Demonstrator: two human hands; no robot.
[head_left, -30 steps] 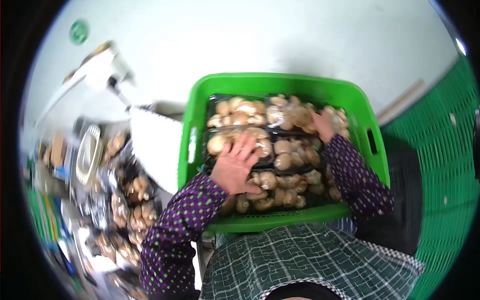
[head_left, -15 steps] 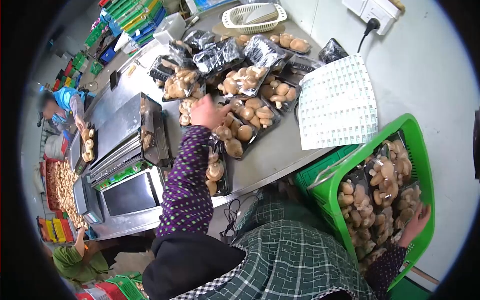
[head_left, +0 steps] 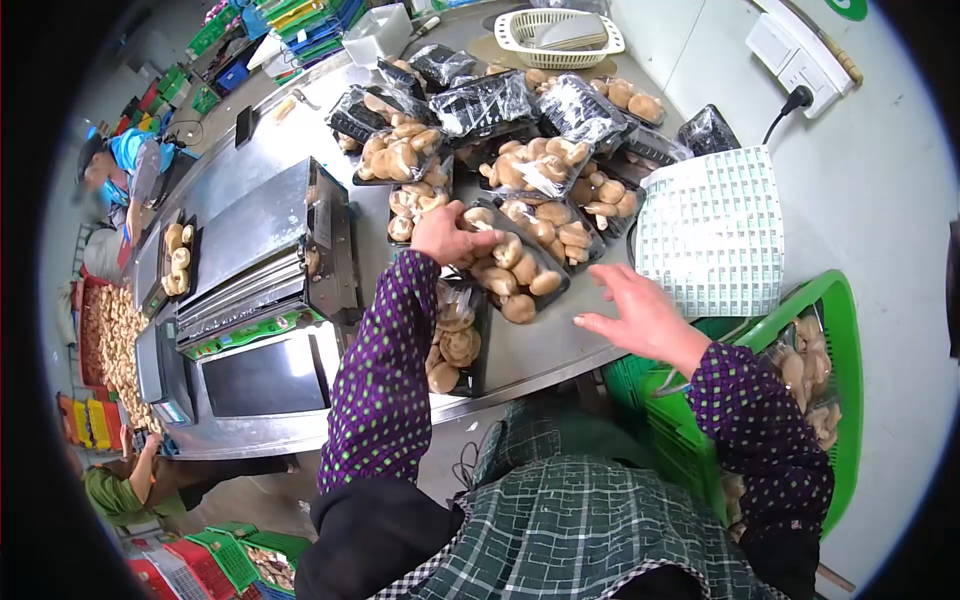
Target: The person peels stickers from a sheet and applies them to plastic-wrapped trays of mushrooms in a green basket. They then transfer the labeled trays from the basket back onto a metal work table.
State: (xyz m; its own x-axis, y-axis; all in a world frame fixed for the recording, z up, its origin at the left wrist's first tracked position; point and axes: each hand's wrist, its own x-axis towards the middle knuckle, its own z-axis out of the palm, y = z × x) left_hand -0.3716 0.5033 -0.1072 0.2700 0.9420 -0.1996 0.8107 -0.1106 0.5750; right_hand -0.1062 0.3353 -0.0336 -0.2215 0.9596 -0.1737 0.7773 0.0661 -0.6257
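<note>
My left hand [head_left: 452, 236] grips the upper left edge of a black tray of mushrooms [head_left: 512, 270] near the front of the metal table. To the right of that tray, my right hand [head_left: 638, 312] is in the air with thumb and fingers apart, holding nothing. Wrapped mushroom packs [head_left: 540, 165] are heaped behind my hands. Another mushroom tray [head_left: 458, 345] lies close to the table's front edge, below my left wrist.
Left of my left arm stands a machine with a metal top [head_left: 250, 240]. A sheet of labels [head_left: 712, 235] lies at right, above a green basket [head_left: 850, 370] holding mushroom packs. Two other people work at far left. A cream basket [head_left: 560, 40] stands behind.
My right hand has left the green basket and come over the table. My left hand has closed on a mushroom tray. The view has shifted slightly.
</note>
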